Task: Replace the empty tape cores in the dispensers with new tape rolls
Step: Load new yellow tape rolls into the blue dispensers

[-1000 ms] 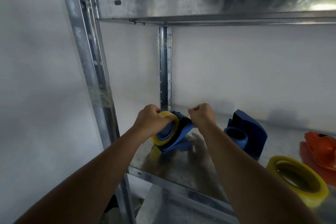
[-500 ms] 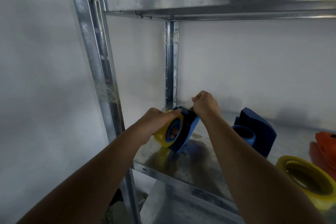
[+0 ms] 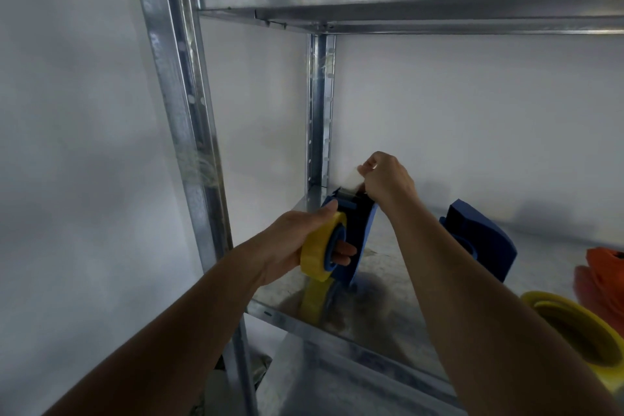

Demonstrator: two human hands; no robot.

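Observation:
A blue tape dispenser (image 3: pixel 358 233) stands upright on the metal shelf (image 3: pixel 381 300) with a yellow tape roll (image 3: pixel 317 255) on its hub. My left hand (image 3: pixel 297 243) grips the roll and the dispenser's side, thumb on top. Just above the dispenser's front end, my right hand (image 3: pixel 385 179) pinches the clear tape end (image 3: pixel 353 177) and holds it stretched up. A second blue dispenser (image 3: pixel 479 240) lies on the shelf to the right, with its hub showing. Another yellow tape roll (image 3: pixel 574 324) lies flat at the far right.
An orange dispenser (image 3: pixel 604 267) sits at the right edge of the shelf. A steel upright (image 3: pixel 182 132) stands close to my left arm and a rear post (image 3: pixel 319 111) behind the dispenser. An upper shelf (image 3: pixel 405 13) hangs overhead; white wall behind.
My right hand has risen above the dispenser, drawing the tape end up with it. The left hand has turned the dispenser more upright on the shelf.

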